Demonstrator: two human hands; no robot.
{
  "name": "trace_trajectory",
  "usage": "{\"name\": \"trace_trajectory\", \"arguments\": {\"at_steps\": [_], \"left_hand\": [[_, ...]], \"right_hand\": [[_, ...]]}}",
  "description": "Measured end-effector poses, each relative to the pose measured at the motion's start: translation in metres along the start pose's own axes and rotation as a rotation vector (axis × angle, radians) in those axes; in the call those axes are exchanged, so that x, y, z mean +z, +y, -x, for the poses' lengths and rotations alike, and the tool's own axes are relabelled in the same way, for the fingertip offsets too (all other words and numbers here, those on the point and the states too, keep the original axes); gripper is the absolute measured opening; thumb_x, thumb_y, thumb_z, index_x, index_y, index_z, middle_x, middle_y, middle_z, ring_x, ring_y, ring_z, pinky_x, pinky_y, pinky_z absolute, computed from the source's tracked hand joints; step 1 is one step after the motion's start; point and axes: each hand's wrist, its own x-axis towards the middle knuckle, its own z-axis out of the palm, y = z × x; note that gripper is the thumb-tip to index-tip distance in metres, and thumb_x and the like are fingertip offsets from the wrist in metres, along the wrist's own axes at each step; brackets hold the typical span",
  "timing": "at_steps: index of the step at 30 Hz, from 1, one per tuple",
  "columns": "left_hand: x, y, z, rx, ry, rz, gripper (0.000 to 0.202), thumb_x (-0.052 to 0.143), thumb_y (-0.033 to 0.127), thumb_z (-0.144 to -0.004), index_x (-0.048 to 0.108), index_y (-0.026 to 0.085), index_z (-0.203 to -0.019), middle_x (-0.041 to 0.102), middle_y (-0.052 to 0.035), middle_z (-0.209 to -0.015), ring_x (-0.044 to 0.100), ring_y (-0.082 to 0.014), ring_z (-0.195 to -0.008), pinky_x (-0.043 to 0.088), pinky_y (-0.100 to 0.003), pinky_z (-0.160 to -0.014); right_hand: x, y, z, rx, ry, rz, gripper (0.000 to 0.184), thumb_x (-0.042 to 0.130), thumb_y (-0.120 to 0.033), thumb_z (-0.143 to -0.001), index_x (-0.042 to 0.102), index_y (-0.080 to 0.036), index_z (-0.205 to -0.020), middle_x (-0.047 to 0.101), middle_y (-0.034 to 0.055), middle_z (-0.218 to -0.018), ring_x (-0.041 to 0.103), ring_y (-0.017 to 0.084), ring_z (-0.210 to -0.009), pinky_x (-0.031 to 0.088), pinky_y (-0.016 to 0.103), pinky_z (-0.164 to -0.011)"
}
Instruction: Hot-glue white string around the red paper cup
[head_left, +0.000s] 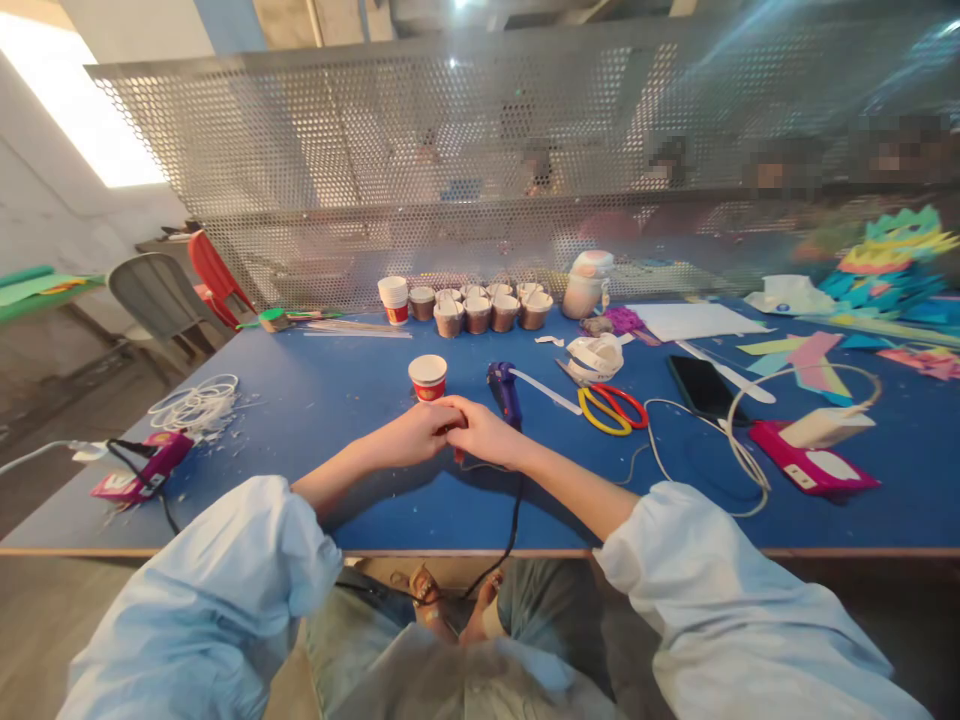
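My left hand (411, 436) and my right hand (486, 432) meet over the front middle of the blue table, fingers closed and overlapping. A small red bit (458, 455) shows just under them; what they hold, if anything, is hidden. Right behind my hands stands a red and white paper cup (428, 378), upright. Beside my right hand lies a blue glue gun (507, 393) with a white glue stick (546, 390) in its back end. Scissors with yellow and red handles (613, 410) lie farther right, by a roll of white tape (595, 358).
Several brown-filled cups (477, 313) and a cup stack (393, 300) line the back near a jar (588, 285). A phone (705, 388) and a pink power strip (810, 458) with looped cable lie right. Another strip (142, 468) and white string (195, 405) lie left.
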Motion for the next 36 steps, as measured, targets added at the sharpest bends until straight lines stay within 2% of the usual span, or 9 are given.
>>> {"name": "trace_trajectory", "arguments": {"at_steps": [4, 8, 12, 18, 25, 28, 30, 32, 36], "left_hand": [[0.006, -0.032, -0.007, -0.103, 0.032, 0.204, 0.014, 0.051, 0.010, -0.073, 0.063, 0.014, -0.080, 0.061, 0.0001, -0.069, 0.053, -0.0102, -0.061, 0.042, -0.021, -0.059], [0.022, -0.050, -0.003, -0.224, 0.219, 0.519, 0.016, 0.055, 0.017, -0.076, 0.062, 0.014, -0.091, 0.062, 0.0006, -0.066, 0.056, -0.0102, -0.058, 0.045, -0.023, -0.059], [0.031, -0.056, 0.003, -0.278, 0.307, 0.755, 0.018, 0.058, 0.020, -0.078, 0.060, 0.012, -0.094, 0.067, -0.0031, -0.067, 0.062, -0.0126, -0.061, 0.050, -0.028, -0.066], [0.035, -0.054, 0.003, -0.371, 0.391, 0.954, 0.019, 0.060, 0.014, -0.071, 0.059, 0.013, -0.090, 0.067, -0.0027, -0.073, 0.066, -0.0151, -0.069, 0.053, -0.030, -0.069], [0.032, -0.049, 0.004, -0.457, 0.389, 1.013, 0.026, 0.062, 0.012, -0.064, 0.061, 0.011, -0.090, 0.066, -0.0046, -0.083, 0.065, -0.0146, -0.067, 0.052, -0.029, -0.065], [0.029, -0.046, 0.003, -0.464, 0.360, 1.057, 0.025, 0.063, 0.026, -0.073, 0.063, 0.008, -0.090, 0.066, -0.0078, -0.081, 0.064, -0.0151, -0.063, 0.050, -0.029, -0.060], [0.027, -0.046, 0.003, -0.465, 0.339, 1.063, 0.035, 0.061, 0.039, -0.078, 0.065, 0.006, -0.089, 0.065, -0.0088, -0.077, 0.062, -0.0149, -0.060, 0.048, -0.028, -0.057], [0.027, -0.046, 0.003, -0.471, 0.317, 1.014, 0.040, 0.063, 0.046, -0.078, 0.065, 0.007, -0.087, 0.065, -0.0078, -0.075, 0.061, -0.0135, -0.057, 0.047, -0.027, -0.055], [0.027, -0.047, 0.004, -0.486, 0.269, 0.747, 0.030, 0.068, 0.039, -0.075, 0.066, 0.011, -0.085, 0.061, -0.0006, -0.064, 0.054, -0.0090, -0.052, 0.042, -0.022, -0.051]], "right_hand": [[0.000, 0.017, -0.009, -0.009, 0.150, 0.132, 0.026, 0.056, -0.013, -0.072, 0.060, -0.017, -0.098, 0.068, 0.0012, -0.086, 0.061, 0.014, -0.074, 0.047, 0.025, -0.066], [-0.001, 0.033, -0.004, -0.035, 0.278, 0.233, 0.027, 0.061, -0.016, -0.074, 0.060, -0.017, -0.102, 0.068, 0.0019, -0.085, 0.058, 0.013, -0.069, 0.045, 0.024, -0.065], [0.000, 0.046, -0.001, -0.035, 0.338, 0.185, 0.020, 0.059, -0.016, -0.079, 0.064, -0.015, -0.098, 0.066, 0.0010, -0.077, 0.053, 0.009, -0.057, 0.043, 0.023, -0.060], [0.000, 0.051, -0.001, -0.121, 0.342, 0.166, 0.007, 0.061, -0.015, -0.080, 0.068, -0.015, -0.082, 0.066, 0.0019, -0.078, 0.055, 0.010, -0.063, 0.043, 0.023, -0.063], [0.001, 0.043, 0.003, -0.116, 0.366, 0.090, 0.010, 0.057, -0.017, -0.083, 0.066, -0.015, -0.078, 0.065, 0.0014, -0.076, 0.056, 0.011, -0.065, 0.044, 0.023, -0.064], [0.000, 0.043, 0.003, -0.124, 0.383, 0.045, 0.011, 0.055, -0.019, -0.084, 0.064, -0.016, -0.079, 0.065, 0.0014, -0.076, 0.057, 0.011, -0.066, 0.045, 0.024, -0.065], [0.000, 0.044, 0.002, -0.126, 0.393, 0.034, 0.011, 0.055, -0.020, -0.084, 0.064, -0.016, -0.080, 0.065, 0.0015, -0.076, 0.057, 0.012, -0.068, 0.045, 0.025, -0.066], [-0.001, 0.044, 0.002, -0.121, 0.406, 0.034, 0.011, 0.055, -0.022, -0.084, 0.063, -0.016, -0.080, 0.064, 0.0017, -0.076, 0.057, 0.012, -0.068, 0.045, 0.025, -0.066], [-0.001, 0.045, 0.002, -0.114, 0.430, 0.040, 0.012, 0.054, -0.023, -0.085, 0.063, -0.016, -0.080, 0.063, 0.0014, -0.074, 0.055, 0.013, -0.067, 0.046, 0.026, -0.064]]}}
